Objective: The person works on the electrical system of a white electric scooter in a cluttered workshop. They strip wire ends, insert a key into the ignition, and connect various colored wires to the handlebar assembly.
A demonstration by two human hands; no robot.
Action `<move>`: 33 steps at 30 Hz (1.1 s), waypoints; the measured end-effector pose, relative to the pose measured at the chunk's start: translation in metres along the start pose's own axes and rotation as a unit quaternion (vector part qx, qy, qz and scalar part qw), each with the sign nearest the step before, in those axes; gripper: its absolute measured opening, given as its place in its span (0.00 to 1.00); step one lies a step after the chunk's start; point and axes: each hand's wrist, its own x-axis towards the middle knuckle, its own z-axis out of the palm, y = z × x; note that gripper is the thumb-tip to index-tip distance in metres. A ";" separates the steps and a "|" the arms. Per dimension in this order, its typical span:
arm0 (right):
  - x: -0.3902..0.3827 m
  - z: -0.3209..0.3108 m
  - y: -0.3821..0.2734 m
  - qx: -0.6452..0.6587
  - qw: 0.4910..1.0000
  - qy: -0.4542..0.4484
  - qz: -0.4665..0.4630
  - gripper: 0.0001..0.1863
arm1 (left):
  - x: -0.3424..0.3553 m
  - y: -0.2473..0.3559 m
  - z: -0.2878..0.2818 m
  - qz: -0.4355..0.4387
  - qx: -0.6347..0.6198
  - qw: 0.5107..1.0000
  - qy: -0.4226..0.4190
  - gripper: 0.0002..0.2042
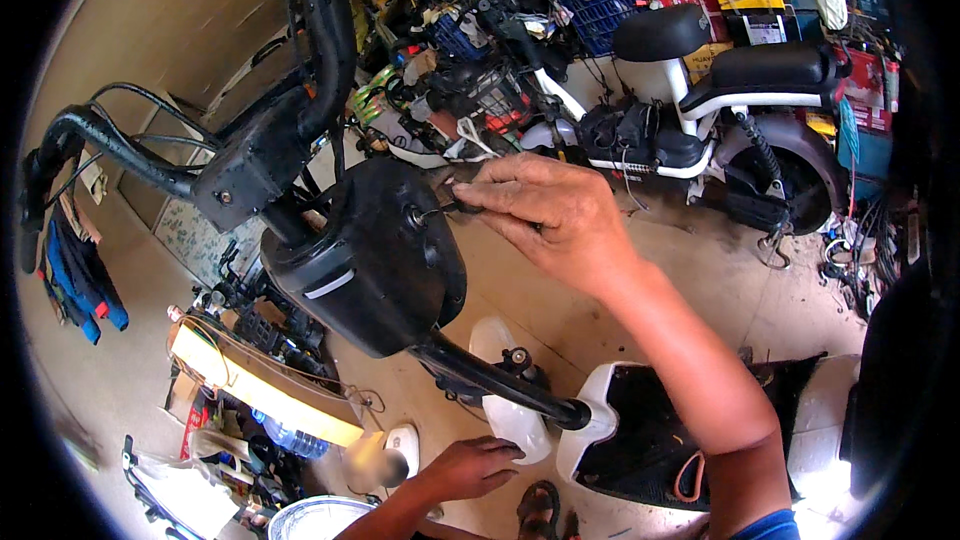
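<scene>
The black front housing of an electric scooter stands in front of me, below its handlebar. My right hand is closed in a pinch on a small key with a dark head. Its thin blade points at the round lock on the side of the housing; I cannot tell whether the tip is inside. Lower down, my left hand has its fingers stretched out and holds nothing. Its fingertips are by the white front mudguard, and I cannot tell whether they touch it.
A black steering stem runs to the white body with a black footboard. Behind stands another white scooter with black seats. Piled parts and a blue crate fill the back. At lower left are a yellow board and a white basin.
</scene>
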 end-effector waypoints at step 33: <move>-0.026 0.026 -0.025 0.107 0.977 0.099 0.159 0.12 | -0.003 -0.020 0.020 -0.063 0.006 0.990 -0.123 0.22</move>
